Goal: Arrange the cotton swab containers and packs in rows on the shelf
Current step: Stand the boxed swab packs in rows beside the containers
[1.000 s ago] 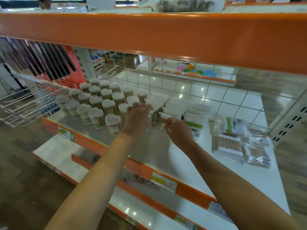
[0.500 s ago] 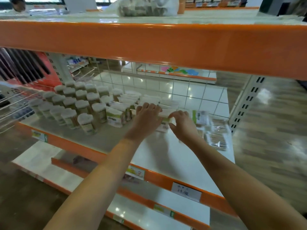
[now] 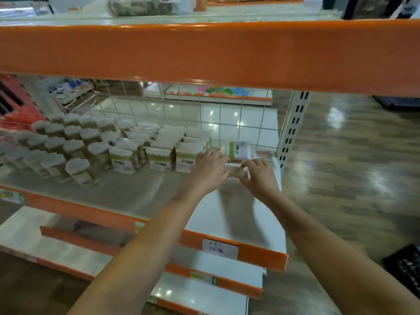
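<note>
Both hands hold one flat clear pack of cotton swabs (image 3: pixel 234 171) above the white shelf (image 3: pixel 141 189) near its right end. My left hand (image 3: pixel 210 169) grips the pack's left end and my right hand (image 3: pixel 259 173) pinches its right end. Left of my hands stand rows of boxed swab packs (image 3: pixel 160 159) with green labels. Further left stand rows of round white-lidded swab containers (image 3: pixel 75 147). Behind my hands lie loose packs (image 3: pixel 241 150), one with a green stripe.
An orange-edged upper shelf (image 3: pixel 204 53) spans the view overhead. A white slotted upright (image 3: pixel 293 128) closes the shelf's right end, with a wire grid (image 3: pixel 204 114) at the back. Lower orange-edged shelves (image 3: pixel 204 280) sit beneath. Wooden floor (image 3: pixel 352 167) lies to the right.
The view has swung right along the shelf. Both hands moved right from the boxed packs to the loose packs and now hold a flat swab pack between them.
</note>
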The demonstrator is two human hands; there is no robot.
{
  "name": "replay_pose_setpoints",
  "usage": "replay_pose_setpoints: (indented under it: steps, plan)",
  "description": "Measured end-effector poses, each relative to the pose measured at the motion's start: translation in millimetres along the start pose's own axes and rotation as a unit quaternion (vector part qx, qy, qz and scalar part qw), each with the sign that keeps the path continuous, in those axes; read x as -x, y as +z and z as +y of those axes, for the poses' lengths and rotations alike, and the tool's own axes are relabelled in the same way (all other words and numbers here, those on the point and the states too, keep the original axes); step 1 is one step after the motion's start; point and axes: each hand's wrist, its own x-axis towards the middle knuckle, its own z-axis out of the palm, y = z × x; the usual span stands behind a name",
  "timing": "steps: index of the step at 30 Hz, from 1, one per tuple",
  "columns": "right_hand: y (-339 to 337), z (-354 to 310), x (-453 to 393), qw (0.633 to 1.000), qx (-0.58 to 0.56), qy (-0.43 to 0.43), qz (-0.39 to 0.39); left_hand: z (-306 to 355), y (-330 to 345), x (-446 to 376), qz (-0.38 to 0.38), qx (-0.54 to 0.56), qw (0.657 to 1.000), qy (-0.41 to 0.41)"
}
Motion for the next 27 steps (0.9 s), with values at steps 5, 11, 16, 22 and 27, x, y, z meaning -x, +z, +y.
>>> replay_pose_setpoints:
  steps: [5,11,16,22,27]
  plan:
    - [3,17,10,0.999,-0.009,0.036,-0.005,18,16,-2,-0.015,0.000,1.000,0.008]
    - [2,29,17,0.999,0.001,0.029,-0.018,33,39,-3,-0.046,0.019,0.999,0.005]
    - [-3,35,17,0.999,0.011,0.007,-0.052,34,50,2,-0.039,0.034,0.999,0.000]
    - [-11,43,20,0.993,0.017,0.014,-0.118,35,54,7,-0.034,0.035,0.999,0.002]
    - [-12,45,23,0.992,0.051,-0.019,-0.110,39,56,8,-0.033,0.044,0.998,-0.013]
